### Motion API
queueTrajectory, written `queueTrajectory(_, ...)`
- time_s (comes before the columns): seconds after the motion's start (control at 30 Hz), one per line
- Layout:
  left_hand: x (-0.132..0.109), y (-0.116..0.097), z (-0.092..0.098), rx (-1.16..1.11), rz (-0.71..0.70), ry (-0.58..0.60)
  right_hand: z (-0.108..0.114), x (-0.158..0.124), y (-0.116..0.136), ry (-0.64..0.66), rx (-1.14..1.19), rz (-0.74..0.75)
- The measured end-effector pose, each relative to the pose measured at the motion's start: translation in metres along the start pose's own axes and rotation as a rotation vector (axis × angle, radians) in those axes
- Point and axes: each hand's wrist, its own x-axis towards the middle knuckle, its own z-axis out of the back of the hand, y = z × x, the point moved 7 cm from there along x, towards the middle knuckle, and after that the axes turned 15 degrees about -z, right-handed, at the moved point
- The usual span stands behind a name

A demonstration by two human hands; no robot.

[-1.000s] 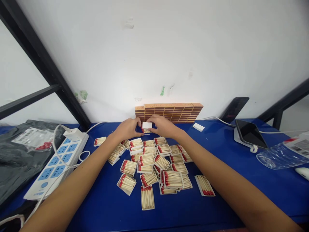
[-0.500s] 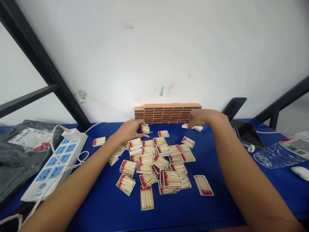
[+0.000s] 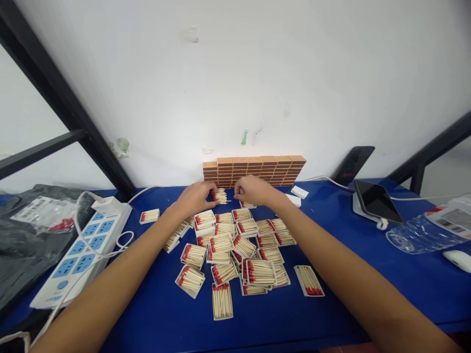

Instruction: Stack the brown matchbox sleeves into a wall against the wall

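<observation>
My left hand (image 3: 196, 198) rests at the back of the pile, its thumb and fingers curled round the red-headed end of a bunch of loose matches (image 3: 221, 196). Just right of that bunch is my right hand (image 3: 253, 190), closed with fingertips pressed together; what they hold, if anything, is hidden. Below its wrist a match-filled tray (image 3: 247, 205) is partly covered. Many white matchbox trays full of matches (image 3: 222, 242) lie heaped in front of both hands. Two white pieces, apparently empty trays (image 3: 300, 191), lie beyond my right forearm.
Stacked brown matchboxes (image 3: 257, 166) form a low wall against the white wall. A power strip (image 3: 81, 250) and a dark plastic bag (image 3: 33, 235) are at left. A phone on a stand (image 3: 377, 201), a clear plastic bottle (image 3: 423, 235) and a white mouse (image 3: 458, 261) stand at right.
My right hand has moved left from the white pieces to beside the loose matches. The white pieces have shifted slightly. My left hand stays at the matches.
</observation>
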Motion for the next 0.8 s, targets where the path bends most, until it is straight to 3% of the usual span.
queueTrajectory(0.17,-0.001,0.005,0.001,-0.014,-0.019,-0.019,-0.023,0.002,0.013,0.011,-0.021,0.036)
queueTrajectory(0.5,-0.001,0.008,0.0,-0.018,0.006,0.034,-0.036,0.006,0.019,-0.033,-0.007,0.12)
queueTrajectory(0.8,-0.004,0.013,-0.001,-0.023,0.061,0.111,-0.038,0.006,0.021,-0.062,0.012,0.103)
